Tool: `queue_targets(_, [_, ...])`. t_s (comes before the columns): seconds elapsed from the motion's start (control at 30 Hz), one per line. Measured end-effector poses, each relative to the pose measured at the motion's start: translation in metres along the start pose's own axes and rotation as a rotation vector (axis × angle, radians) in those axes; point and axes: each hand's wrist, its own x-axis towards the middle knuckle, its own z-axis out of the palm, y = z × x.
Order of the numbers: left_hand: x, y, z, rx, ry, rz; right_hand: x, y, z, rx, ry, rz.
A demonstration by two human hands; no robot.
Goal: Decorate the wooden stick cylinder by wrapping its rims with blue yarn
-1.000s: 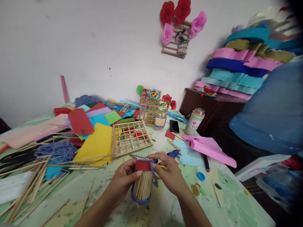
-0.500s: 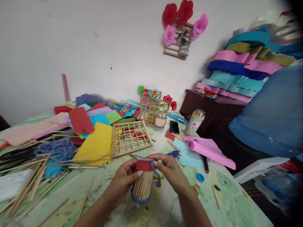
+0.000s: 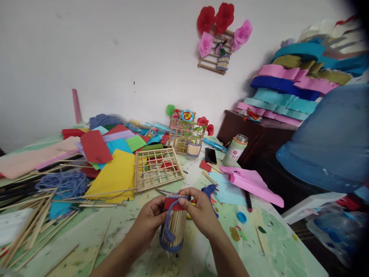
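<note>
A small pot made of upright wooden sticks, with a red band at its top and blue yarn round its base, stands near the front of the table. My left hand grips its left side. My right hand pinches a strand of blue yarn at the red rim; the strand hangs down across the front of the sticks. Both hands are closed on the pot.
A wooden stick grid lies behind the pot, beside coloured paper sheets. Loose sticks and blue yarn spread at the left. A phone, a flask, pink paper and a blue cap lie at the right.
The blue yarn that hung at the pot's right side now lies across its front. My right hand has shifted left along the red rim.
</note>
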Motion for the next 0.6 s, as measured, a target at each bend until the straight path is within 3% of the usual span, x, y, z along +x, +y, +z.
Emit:
queue_targets(0.37, [0.000,-0.004,-0.003,0.091,-0.003,0.018,-0.002,-0.001,0.009,-0.093,0.087,-0.008])
queue_targets(0.6, [0.002,-0.004,-0.002,0.178,0.089,0.142,-0.002,0.005,0.018,-0.114,0.075,-0.032])
